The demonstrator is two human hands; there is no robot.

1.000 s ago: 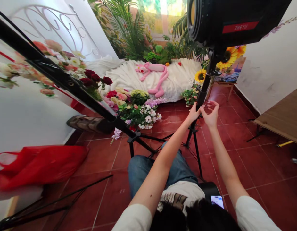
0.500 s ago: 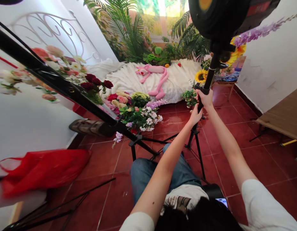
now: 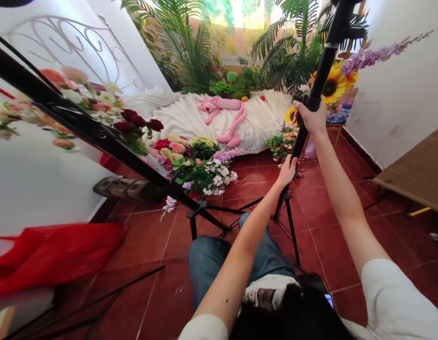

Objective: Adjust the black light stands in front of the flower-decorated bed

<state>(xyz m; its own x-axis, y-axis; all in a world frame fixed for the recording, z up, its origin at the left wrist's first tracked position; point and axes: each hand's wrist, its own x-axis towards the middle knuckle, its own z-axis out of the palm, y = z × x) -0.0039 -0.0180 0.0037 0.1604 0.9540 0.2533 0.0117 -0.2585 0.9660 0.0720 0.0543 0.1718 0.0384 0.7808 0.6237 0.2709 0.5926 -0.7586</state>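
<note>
A black light stand (image 3: 323,75) rises in front of me on the right, leaning slightly to the right, its tripod legs on the red floor. My right hand (image 3: 313,115) is closed around its upper part, just under a collar on the pole. Lower down, my left hand (image 3: 288,171) grips the same pole with its fingers wrapped round it. The head of the stand is out of the picture at the top. Behind the pole are yellow sunflowers (image 3: 334,86) and a small potted flower plant (image 3: 280,144).
A second black stand (image 3: 108,137) slants across the left. Flower bunches (image 3: 204,165) stand ahead, before a white cloth (image 3: 176,113) with a pink plush toy (image 3: 224,106). A red bag (image 3: 63,250) is at left, a brown board (image 3: 413,170) at right, thin black legs (image 3: 133,283) at lower left.
My right hand has moved up with the pole's upper section, away from my left hand. The dark lamp head has risen out of view, and the stand is longer.
</note>
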